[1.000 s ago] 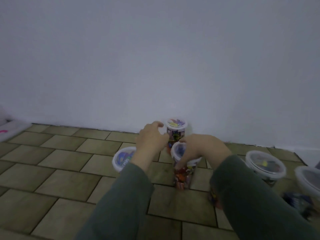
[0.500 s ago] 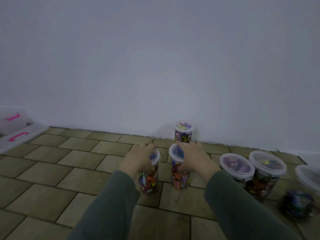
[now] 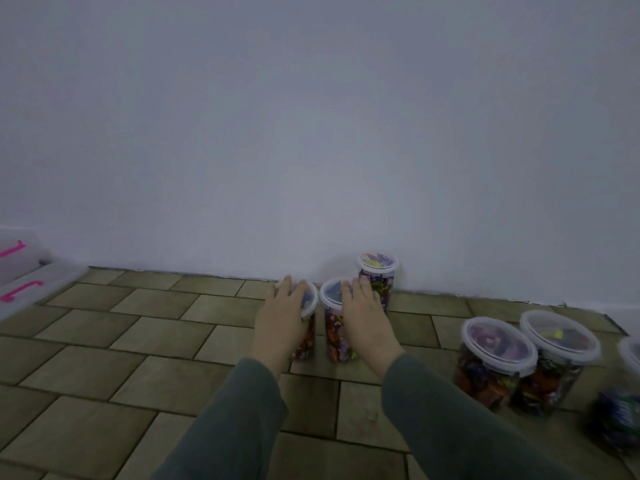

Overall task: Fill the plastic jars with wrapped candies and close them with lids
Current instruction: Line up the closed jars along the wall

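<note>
Two slim clear jars full of coloured wrapped candies stand side by side on the tiled floor, both with white-rimmed lids on. My left hand (image 3: 282, 318) lies flat over the left jar (image 3: 307, 341), fingers stretched across its lid. My right hand (image 3: 365, 317) lies the same way over the right jar (image 3: 333, 336). A third slim lidded jar (image 3: 377, 277) stands just behind them against the wall. Two wider lidded jars, one (image 3: 491, 362) beside the other (image 3: 557, 358), stand to the right, full of candies.
The rim of another lidded container (image 3: 633, 351) shows at the right edge, with a dark blurred object (image 3: 618, 422) in front of it. Translucent storage boxes with pink handles (image 3: 24, 289) sit at the far left. A white wall (image 3: 311, 133) closes the back.
The two slim jars went from held together near the wall jar to standing side by side on the floor. My fingers have straightened from a grip to lying flat on the lids.
</note>
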